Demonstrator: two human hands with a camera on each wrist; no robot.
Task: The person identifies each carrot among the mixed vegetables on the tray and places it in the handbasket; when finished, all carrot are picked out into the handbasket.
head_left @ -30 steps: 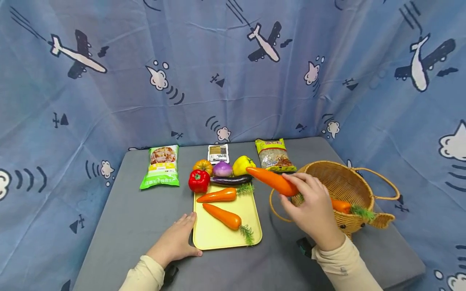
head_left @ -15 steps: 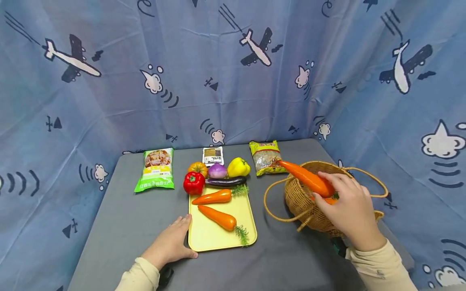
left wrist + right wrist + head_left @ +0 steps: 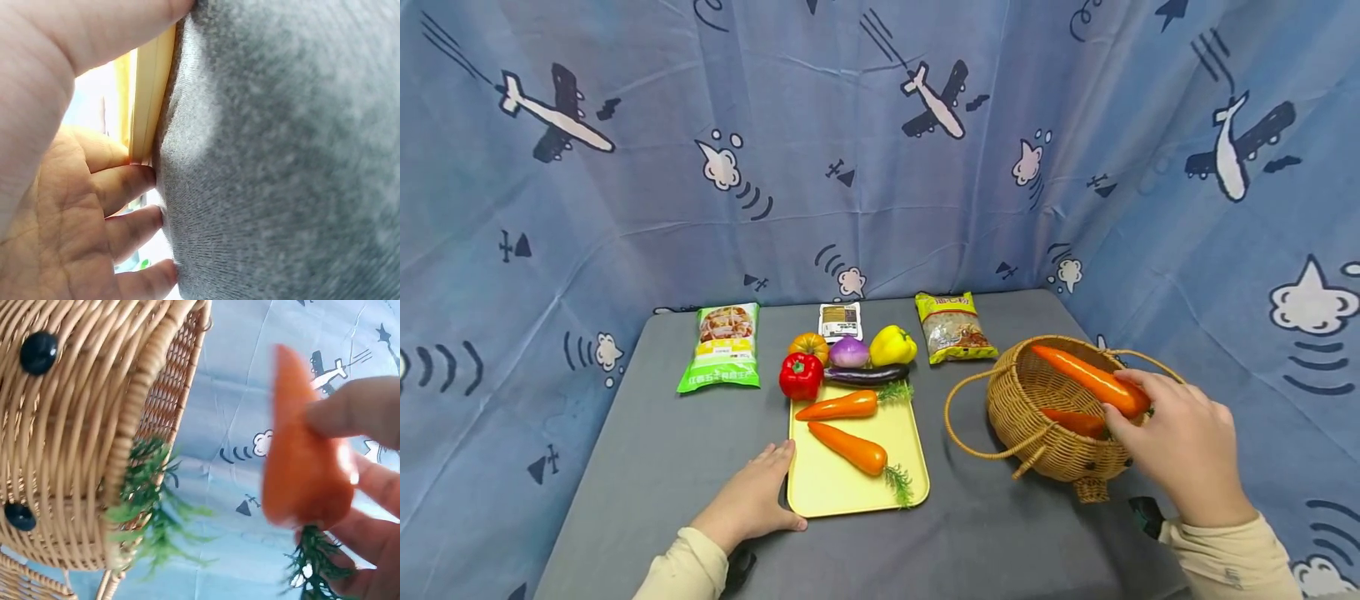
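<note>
My right hand [image 3: 1183, 446] pinches an orange carrot [image 3: 1093, 382] near its thick end, above the opening of a wicker basket [image 3: 1026, 433]. Thumb and fingers press on the carrot's sides in the right wrist view, its green top [image 3: 312, 562] hanging below. Inside the basket lies another carrot [image 3: 1075, 422], its leaves [image 3: 153, 487] poking over the rim. My left hand [image 3: 748, 502] rests at the near left edge of a yellow tray [image 3: 827, 495], fingers extended, touching it. Two carrots lie on the tray, a nearer carrot [image 3: 853, 450] and a farther carrot [image 3: 842, 406].
Behind the tray sit a red pepper [image 3: 801, 377], an eggplant [image 3: 865, 375], a yellow pepper [image 3: 892, 346], a purple onion-like vegetable [image 3: 848, 352] and an orange tomato-like one [image 3: 811, 346]. Farther back are a green bag [image 3: 722, 346], a small packet [image 3: 839, 322] and a yellow bag [image 3: 955, 329].
My right hand has carried the carrot rightward from beside the tray to over the basket's opening. My left hand stays at the tray's edge.
</note>
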